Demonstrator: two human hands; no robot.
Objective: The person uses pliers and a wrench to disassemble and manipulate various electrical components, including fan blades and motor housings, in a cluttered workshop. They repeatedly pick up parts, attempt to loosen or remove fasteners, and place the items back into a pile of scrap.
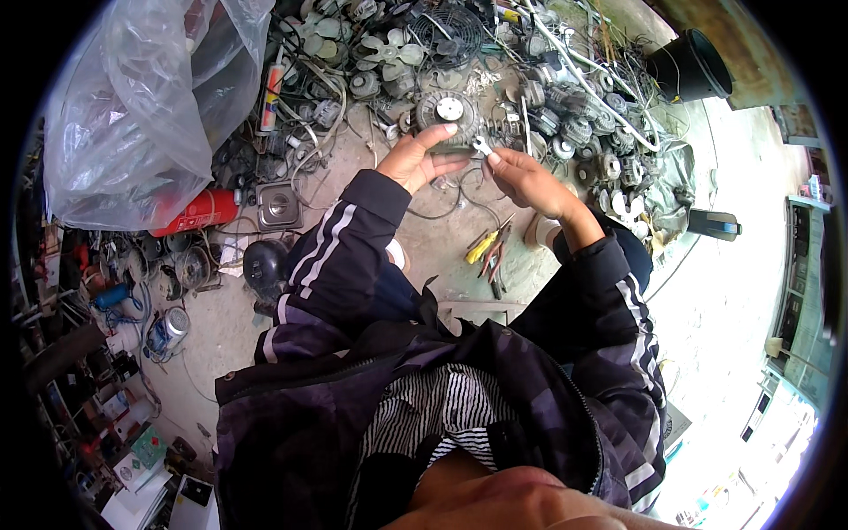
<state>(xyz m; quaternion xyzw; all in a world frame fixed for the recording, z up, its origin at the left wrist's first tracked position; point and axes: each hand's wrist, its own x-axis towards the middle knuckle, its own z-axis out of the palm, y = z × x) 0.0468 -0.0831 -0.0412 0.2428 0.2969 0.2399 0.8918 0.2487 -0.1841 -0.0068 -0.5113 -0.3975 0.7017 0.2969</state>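
Small wrench, silver, open-ended: held up in front of the person, at 12 o'clock from the chest, above the concrete floor. Long axis runs roughly 10 to 4 o'clock; the open jaw end points to 10 o'clock, toward the left hand. Right hand pinches the wrench's shank between fingertips, grip narrow and closed on it. Left hand holds a small dark part, fingers curled over it, thumb under; exact shape too small to tell. Wrench head meets that part. Directly beyond the hands, at 12 o'clock, a round fan motor lies on the floor among a heap of similar motors and wires. Yellow-handled pliers lie on the floor at 6 o'clock from the right hand. Red cylinder at 9 o'clock, under a clear plastic bag.
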